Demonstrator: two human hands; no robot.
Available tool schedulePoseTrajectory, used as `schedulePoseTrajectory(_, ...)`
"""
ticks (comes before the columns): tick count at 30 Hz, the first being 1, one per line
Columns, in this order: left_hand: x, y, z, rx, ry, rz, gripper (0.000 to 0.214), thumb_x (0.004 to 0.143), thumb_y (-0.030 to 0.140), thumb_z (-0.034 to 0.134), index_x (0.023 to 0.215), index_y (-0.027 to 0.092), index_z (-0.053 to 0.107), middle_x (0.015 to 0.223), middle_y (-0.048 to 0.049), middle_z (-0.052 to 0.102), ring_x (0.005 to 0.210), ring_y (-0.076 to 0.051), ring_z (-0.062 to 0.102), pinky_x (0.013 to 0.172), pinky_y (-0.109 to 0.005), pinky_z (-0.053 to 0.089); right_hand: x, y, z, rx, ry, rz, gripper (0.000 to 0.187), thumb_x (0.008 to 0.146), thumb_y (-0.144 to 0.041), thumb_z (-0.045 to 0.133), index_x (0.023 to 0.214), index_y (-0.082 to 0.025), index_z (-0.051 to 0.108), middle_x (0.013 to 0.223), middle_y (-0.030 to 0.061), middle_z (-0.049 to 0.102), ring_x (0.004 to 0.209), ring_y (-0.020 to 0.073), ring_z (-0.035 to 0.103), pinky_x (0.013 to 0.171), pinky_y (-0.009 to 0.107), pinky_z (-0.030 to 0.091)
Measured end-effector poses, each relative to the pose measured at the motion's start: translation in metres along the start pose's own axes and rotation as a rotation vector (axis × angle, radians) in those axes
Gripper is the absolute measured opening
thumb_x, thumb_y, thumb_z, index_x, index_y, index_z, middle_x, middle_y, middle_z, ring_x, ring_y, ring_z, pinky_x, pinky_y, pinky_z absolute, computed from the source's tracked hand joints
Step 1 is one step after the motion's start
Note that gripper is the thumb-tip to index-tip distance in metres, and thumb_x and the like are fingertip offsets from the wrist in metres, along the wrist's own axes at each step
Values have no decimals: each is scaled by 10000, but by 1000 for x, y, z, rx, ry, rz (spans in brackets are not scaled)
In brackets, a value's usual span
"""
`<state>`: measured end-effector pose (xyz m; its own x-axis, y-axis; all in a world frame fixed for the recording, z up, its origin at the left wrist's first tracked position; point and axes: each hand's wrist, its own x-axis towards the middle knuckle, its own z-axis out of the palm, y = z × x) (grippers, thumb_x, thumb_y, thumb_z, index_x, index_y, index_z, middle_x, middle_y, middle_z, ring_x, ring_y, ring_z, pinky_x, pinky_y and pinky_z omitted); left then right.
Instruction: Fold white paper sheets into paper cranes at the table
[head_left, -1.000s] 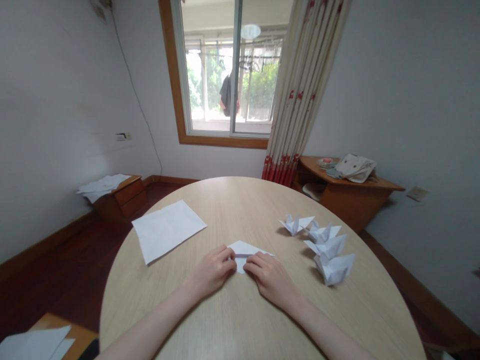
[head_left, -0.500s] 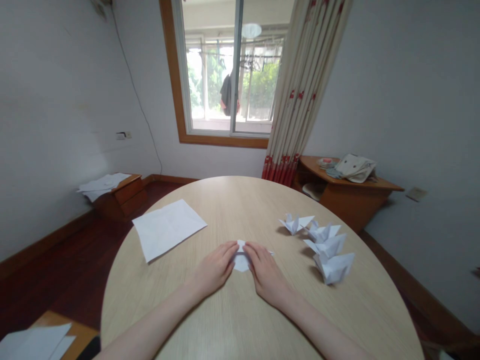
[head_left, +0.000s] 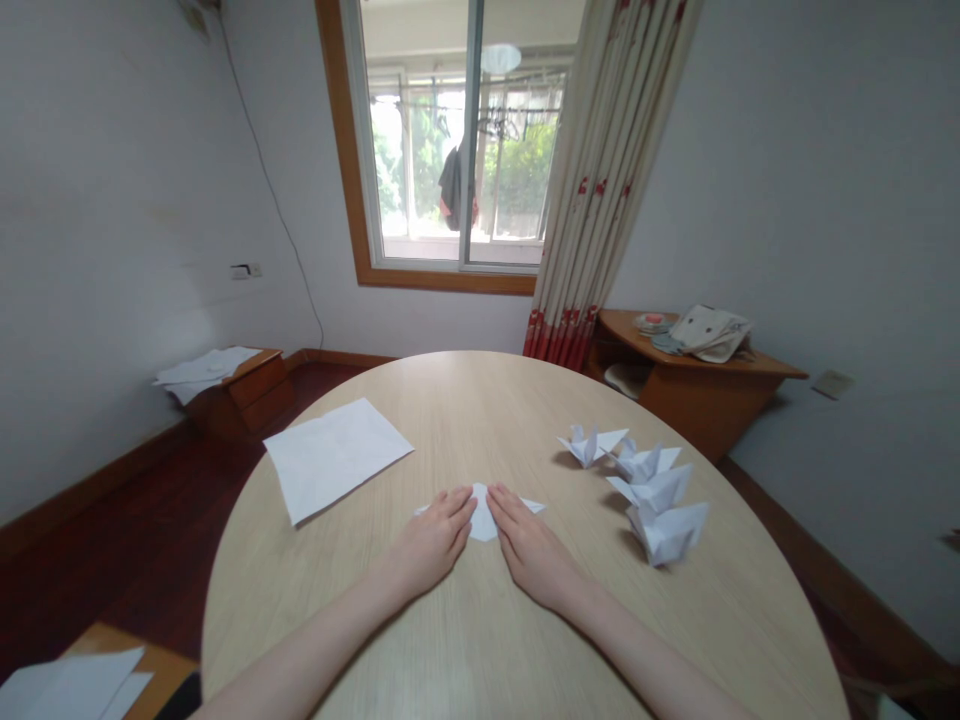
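A folded piece of white paper (head_left: pixel 482 517) lies on the round table (head_left: pixel 480 640) in front of me, with pointed tips showing out to both sides. My left hand (head_left: pixel 435 532) lies flat over its left part, fingers stretched forward. On its right part rests my right hand (head_left: pixel 527 537), its fingers also extended and pressing down. The middle of the paper shows between my fingertips; the rest is hidden beneath the hands. Several folded paper cranes (head_left: pixel 667 533) stand in a row to the right of my right hand.
White paper sheets (head_left: pixel 339 458) lie at the table's left. A low wooden cabinet (head_left: pixel 255 385) holding papers stands back left. Back right, a wooden desk (head_left: pixel 690 400) carries a cloth bag (head_left: pixel 709 333). More sheets (head_left: pixel 67 685) rest low at the front left.
My left hand has shifted slightly left and flattened, uncovering the paper's left tip. The fold across the middle now looks pressed flat. The right hand has barely moved.
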<state>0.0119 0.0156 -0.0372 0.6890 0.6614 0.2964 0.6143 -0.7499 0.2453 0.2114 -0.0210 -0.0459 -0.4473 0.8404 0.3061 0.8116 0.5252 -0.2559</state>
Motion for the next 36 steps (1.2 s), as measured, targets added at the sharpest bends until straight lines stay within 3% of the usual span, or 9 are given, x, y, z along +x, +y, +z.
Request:
schedulePoseTrajectory(6,-1,4,3,87,-50,-8,415,974,180,324,1376,148,422,1442,-114,447,1345,-238,399,1100,-467,356,2,-4,-2,-62,-60,31,531,894,-70,316,1416,-107,403,1461,174,405,1386,279,309,1108,554,303)
schedulePoseTrajectory(11,-4,7,6,177,-48,-50,427,1003,243,293,1417,180,372,1471,-98,401,1378,-282,331,1079,-561,336,4,-14,-8,-148,-174,151,572,889,-64,305,1452,-152,345,1500,138,347,1406,316,243,1085,662,206)
schedulePoseTrajectory(15,-5,8,8,188,-59,-82,434,1003,247,294,1429,193,358,1485,-92,375,1390,-284,303,1076,-595,315,4,-17,-9,-155,-195,184,595,890,-66,313,1471,-194,306,1513,121,324,1419,311,204,1076,678,188)
schedulePoseTrajectory(21,-2,4,3,54,-65,-68,413,995,247,347,1395,178,422,1466,-107,405,1380,-247,330,1114,-494,321,2,-10,-8,-122,-146,120,559,916,-82,309,1463,-200,322,1488,123,374,1406,291,256,1092,673,166)
schedulePoseTrajectory(26,0,-2,-3,-96,-104,-17,393,976,244,413,1361,204,481,1469,-80,394,1372,-198,347,1143,-403,303,-2,-2,-6,-25,-86,30,530,918,-71,322,1441,-141,363,1487,144,367,1414,242,231,1123,514,305)
schedulePoseTrajectory(29,0,-4,-7,-174,-100,1,378,955,232,465,1327,222,526,1441,-66,436,1345,-195,394,1138,-388,314,-2,-1,-8,33,-92,21,499,926,-94,345,1422,-121,396,1481,154,368,1396,242,281,1113,483,343)
schedulePoseTrajectory(36,-2,-7,-19,-244,-112,6,288,929,275,545,1199,262,642,1355,-43,539,1274,-199,493,1066,-359,412,-1,-6,-17,137,44,40,408,871,-42,452,1189,-202,652,1303,94,598,1306,251,444,1045,439,446)
